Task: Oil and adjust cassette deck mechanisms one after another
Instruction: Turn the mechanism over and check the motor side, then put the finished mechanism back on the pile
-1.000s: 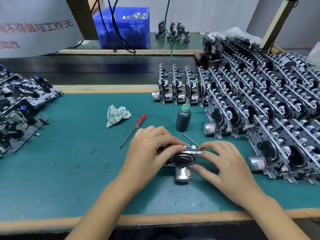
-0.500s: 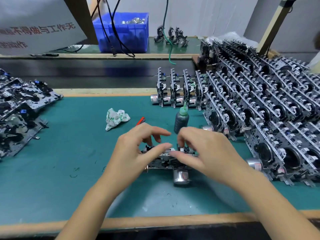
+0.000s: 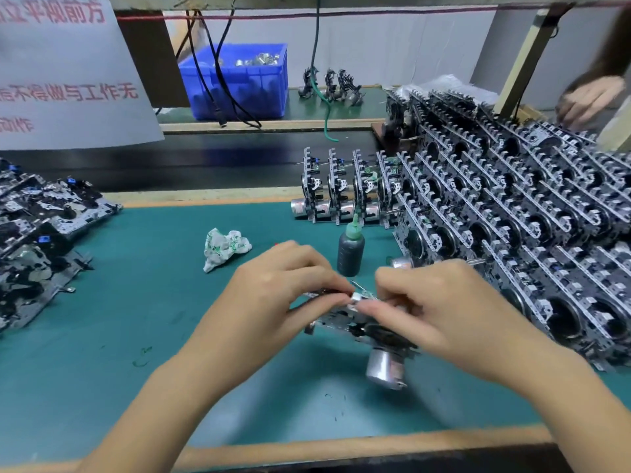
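Metal-framed cassette deck mechanism (image 3: 358, 322) sits pinched between left hand (image 3: 273, 288) and right hand (image 3: 440, 308), just nearer than the oil bottle (image 3: 350, 249). Right of the grip, stacked mechanisms (image 3: 512, 233) crowd together (oiled or waiting, I cannot tell); much probably remains.

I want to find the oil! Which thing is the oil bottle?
Look at the green mat, just beyond the two hands. The oil bottle stands upright there, left of the big stack of mechanisms. It alone is dark and round with a green pointed cap.
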The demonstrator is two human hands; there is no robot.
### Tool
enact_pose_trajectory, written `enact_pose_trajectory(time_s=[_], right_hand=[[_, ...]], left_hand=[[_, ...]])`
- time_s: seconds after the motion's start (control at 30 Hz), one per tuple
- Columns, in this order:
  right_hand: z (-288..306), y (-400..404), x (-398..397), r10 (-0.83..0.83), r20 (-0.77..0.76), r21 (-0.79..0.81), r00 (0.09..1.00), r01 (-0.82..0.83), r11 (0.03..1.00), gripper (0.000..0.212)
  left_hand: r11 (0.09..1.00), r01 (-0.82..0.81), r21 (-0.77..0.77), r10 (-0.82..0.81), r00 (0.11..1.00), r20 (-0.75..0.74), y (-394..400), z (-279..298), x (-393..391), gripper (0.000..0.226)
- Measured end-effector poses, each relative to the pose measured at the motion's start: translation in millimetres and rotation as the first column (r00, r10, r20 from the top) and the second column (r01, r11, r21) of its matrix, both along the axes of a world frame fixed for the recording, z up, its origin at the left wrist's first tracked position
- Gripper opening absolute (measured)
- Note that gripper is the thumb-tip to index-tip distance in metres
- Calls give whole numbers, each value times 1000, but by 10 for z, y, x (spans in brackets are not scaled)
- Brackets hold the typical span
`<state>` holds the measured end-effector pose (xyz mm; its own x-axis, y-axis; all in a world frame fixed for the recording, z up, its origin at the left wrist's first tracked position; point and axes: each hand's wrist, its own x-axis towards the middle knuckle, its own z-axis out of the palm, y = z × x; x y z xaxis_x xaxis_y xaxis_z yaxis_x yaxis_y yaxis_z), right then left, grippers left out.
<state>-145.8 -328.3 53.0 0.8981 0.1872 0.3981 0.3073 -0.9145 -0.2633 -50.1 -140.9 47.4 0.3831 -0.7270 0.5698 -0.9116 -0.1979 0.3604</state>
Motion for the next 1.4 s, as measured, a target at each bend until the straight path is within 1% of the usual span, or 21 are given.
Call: enact_pose_trajectory(time_s=[0.07, 0.17, 0.3, 0.37, 0.43, 0.53, 0.6, 0.8, 1.0, 1.07, 1.17, 1.23, 1.3, 1.37, 1.4], right_hand=[[54, -85, -155, -76, 30, 7, 997, 76, 997, 33], [84, -183, -372, -256, 83, 36, 963, 254, 967, 34], [51, -269, -565, -521, 140, 35, 842, 522, 853, 40], [4, -299, -617, -614, 162, 47, 772, 616, 786, 44], [-61, -312, -633, -676, 152, 72, 721, 674, 735, 49], [-131, -306, -621, -722, 124, 120, 680, 712, 691, 42], [-139, -285, -600, -726, 110, 124, 679, 715, 688, 41], [-104, -161, -524, -720, 40, 134, 693, 710, 691, 48], [-176, -143, -524, -770, -21, 80, 637, 769, 634, 54], [-215, -190, -521, -789, -37, 89, 613, 789, 609, 51], [-269, -227, -506, -804, -55, 94, 593, 804, 587, 37], [-283, -211, -485, -801, -74, 37, 594, 804, 593, 30], [-256, -200, -486, -808, -81, -79, 584, 804, 589, 30], [-162, -216, -496, -846, -59, -223, 531, 818, 529, 34], [-96, -216, -498, -859, -39, -262, 510, 824, 501, 37]], left_hand=[[997, 72, 33, -73, 997, 39, -168, 80, -6, 22], [978, 190, 84, -194, 980, 41, -492, 156, -10, 17], [944, 305, 126, -309, 951, 17, -973, 159, -59, 16], [926, 353, 135, -359, 933, 19, -1165, 136, -89, 16], [914, 371, 163, -380, 925, 28, -1306, 102, -108, 18], [909, 369, 192, -383, 923, 41, -1394, 59, -121, 20], [916, 360, 179, -375, 925, 58, -1384, 38, -120, 19], [935, 315, 163, -328, 943, 61, -1306, -5, -97, 17], [928, 351, 123, -351, 936, -19, -1339, -155, -97, 15], [935, 342, 98, -342, 940, -19, -1411, -206, -131, 14], [941, 333, 65, -334, 943, 7, -1516, -262, -168, 12], [946, 321, 45, -321, 947, 7, -1526, -309, -155, 11], [948, 315, 35, -315, 949, -6, -1491, -346, -141, 13], [947, 318, 47, -318, 948, -13, -1452, -351, -146, 17], [944, 325, 57, -325, 946, -13, -1431, -343, -146, 19]])
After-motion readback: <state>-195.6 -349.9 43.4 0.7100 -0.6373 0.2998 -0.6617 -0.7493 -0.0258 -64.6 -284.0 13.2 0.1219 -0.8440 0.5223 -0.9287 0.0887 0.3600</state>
